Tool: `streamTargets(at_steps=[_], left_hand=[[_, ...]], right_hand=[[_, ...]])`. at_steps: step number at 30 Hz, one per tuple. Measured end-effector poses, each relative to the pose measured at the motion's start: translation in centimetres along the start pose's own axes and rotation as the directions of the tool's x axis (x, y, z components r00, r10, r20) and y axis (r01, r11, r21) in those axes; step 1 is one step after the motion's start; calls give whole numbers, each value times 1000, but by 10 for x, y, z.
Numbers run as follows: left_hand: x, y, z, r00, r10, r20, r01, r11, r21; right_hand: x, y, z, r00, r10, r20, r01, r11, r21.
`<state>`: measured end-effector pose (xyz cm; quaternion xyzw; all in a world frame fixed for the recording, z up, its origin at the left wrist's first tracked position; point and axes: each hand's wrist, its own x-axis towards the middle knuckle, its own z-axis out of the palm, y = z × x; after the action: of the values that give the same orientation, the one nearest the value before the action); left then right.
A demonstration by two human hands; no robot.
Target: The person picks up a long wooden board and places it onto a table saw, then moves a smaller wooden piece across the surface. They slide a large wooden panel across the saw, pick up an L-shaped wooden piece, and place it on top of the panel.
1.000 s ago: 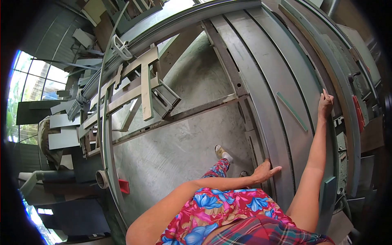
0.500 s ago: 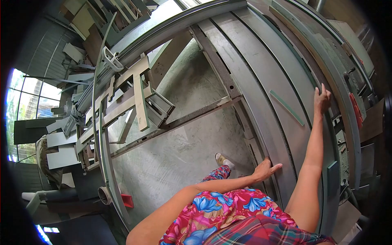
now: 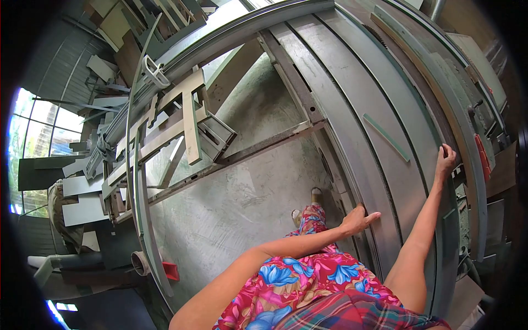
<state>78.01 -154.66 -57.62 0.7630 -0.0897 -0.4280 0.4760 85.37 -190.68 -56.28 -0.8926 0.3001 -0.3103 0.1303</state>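
My left hand point(image 3: 358, 221) grips the near edge of a long grooved metal table point(image 3: 352, 110), its thumb stretched out on top and its fingers hooked at the edge, partly hidden. Farther right, my right hand point(image 3: 446, 159) is at the table's far side, beside a dark gap. Its fingers are curled together; whatever lies under them is hidden. Between the two hands, a thin narrow strip point(image 3: 386, 137) with a greenish edge lies slantwise on the table, touched by neither.
A toothed dark blade point(image 3: 378, 36) shows at the table's far right. Left of the table, a metal frame point(image 3: 247, 154) crosses above the concrete floor, with a cut-out board point(image 3: 190, 126) on it. Sheet offcuts point(image 3: 82, 198) are stacked at the left. A red part point(image 3: 482, 157) hangs at right.
My right hand has slid towards me along the table's far side, and its fingers have curled in. My left hand stays at the edge. A second foot has come into view.
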Motion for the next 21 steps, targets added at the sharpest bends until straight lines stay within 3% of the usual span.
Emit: streamTargets(at_steps=[4, 7, 8, 10, 12, 14, 15, 18, 20, 21], left_hand=[[10, -19, 10, 998, 51, -29, -51, 999, 9], [6, -21, 11, 977, 190, -95, -190, 982, 7], [7, -17, 7, 992, 119, -29, -118, 993, 22], [-4, 2, -8, 993, -50, 104, 42, 996, 76], [-2, -9, -3, 995, 78, 57, -79, 997, 15], [16, -35, 14, 985, 169, -22, -170, 985, -29], [18, -29, 9, 983, 182, 21, -180, 981, -64], [7, 6, -14, 982, 68, 178, -60, 997, -52], [6, 10, -15, 983, 74, 166, -68, 997, -45], [5, 9, -16, 984, 79, 161, -74, 997, -39]], right_hand=[[26, -11, 36, 996, -46, -72, 48, 998, 31], [57, -33, 65, 999, -42, -22, 42, 999, 13], [60, -39, 73, 999, -36, 4, 36, 999, 11], [50, -57, 51, 999, -28, -39, 26, 999, -34], [46, -63, 22, 994, -69, -90, 63, 996, -67], [30, -41, 0, 996, -17, -83, 5, 990, -142], [25, -32, -11, 998, -21, -55, 7, 968, -250], [9, -27, -35, 995, 86, 46, -63, 925, -374], [-1, -19, -39, 993, 103, 57, -76, 932, -355], [-4, -11, -36, 996, 38, 77, -11, 943, -332]])
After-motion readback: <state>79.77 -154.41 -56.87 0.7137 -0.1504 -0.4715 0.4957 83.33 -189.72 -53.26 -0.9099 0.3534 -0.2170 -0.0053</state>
